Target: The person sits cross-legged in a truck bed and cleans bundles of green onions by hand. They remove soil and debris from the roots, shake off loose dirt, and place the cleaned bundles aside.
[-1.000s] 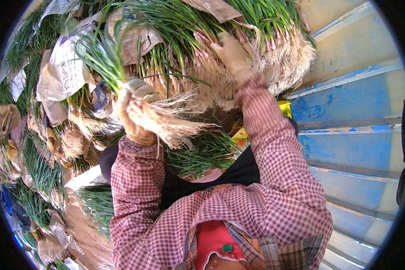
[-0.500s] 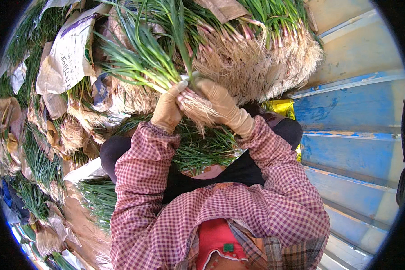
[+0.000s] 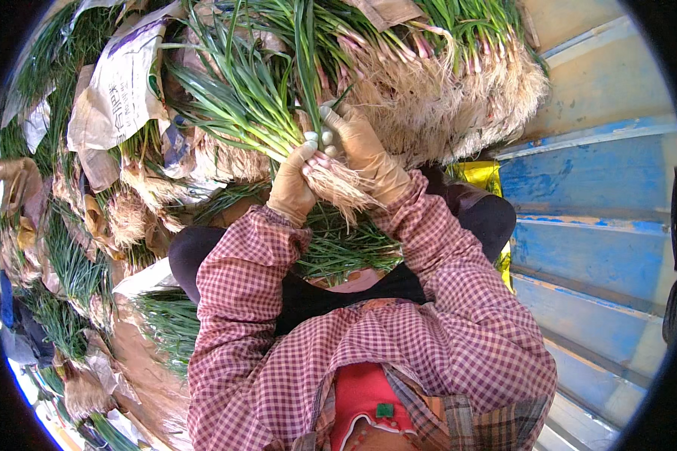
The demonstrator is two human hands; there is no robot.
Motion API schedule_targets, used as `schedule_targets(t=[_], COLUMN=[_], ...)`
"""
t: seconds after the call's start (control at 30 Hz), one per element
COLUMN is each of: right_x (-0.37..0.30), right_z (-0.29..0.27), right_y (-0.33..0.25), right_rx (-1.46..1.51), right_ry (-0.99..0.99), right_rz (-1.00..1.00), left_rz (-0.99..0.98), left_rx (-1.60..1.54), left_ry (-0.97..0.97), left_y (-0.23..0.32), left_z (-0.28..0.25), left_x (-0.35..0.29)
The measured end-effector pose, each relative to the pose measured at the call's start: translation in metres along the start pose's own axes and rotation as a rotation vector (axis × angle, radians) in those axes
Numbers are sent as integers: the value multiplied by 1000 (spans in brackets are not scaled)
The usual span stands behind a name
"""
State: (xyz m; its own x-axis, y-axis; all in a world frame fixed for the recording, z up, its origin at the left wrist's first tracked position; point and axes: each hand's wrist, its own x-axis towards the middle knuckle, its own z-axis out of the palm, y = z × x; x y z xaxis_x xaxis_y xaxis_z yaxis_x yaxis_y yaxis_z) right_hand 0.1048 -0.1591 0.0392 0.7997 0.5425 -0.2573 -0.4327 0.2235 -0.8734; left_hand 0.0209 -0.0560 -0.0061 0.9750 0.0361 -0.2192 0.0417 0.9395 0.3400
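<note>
In front of my chest, my left hand (image 3: 293, 184), in a tan glove with pale fingertips, is closed round a bunch of green garlic (image 3: 271, 131). Its leaves fan to the upper left, and its pinkish stem ends and pale roots point to the lower right. My right hand (image 3: 365, 150), gloved alike, is beside the bunch with its fingers curled. Between its thumb and fingertips is the base of an upright garlic stalk (image 3: 306, 64). The right fingertips are close to my left thumb, just above the roots.
Beyond my hands lies a big heap of green garlic (image 3: 444, 98) with roots toward me. Printed paper sacks (image 3: 120, 90) lie among more bundles on the left. Cut greens (image 3: 346, 244) lie between my knees. A ridged blue metal wall (image 3: 579, 188) and a yellow bag (image 3: 481, 174) are right.
My right hand has risen a little and turned, so its curled fingertips now show beside my left thumb. The left hand keeps its grip on the bunch. The view has shifted slightly.
</note>
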Motion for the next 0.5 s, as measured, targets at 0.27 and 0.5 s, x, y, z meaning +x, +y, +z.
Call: schedule_targets(t=[0.27, 0.5], right_x=[-13, 6], right_z=[-25, -24], right_y=[0, 29], right_rx=[-337, -1027], right_ry=[-119, -91], right_rz=[-164, -294], left_rz=[83, 49], left_rx=[234, 465], left_ry=[199, 358], left_y=[21, -14], left_z=[21, -14], left_x=[-13, -15])
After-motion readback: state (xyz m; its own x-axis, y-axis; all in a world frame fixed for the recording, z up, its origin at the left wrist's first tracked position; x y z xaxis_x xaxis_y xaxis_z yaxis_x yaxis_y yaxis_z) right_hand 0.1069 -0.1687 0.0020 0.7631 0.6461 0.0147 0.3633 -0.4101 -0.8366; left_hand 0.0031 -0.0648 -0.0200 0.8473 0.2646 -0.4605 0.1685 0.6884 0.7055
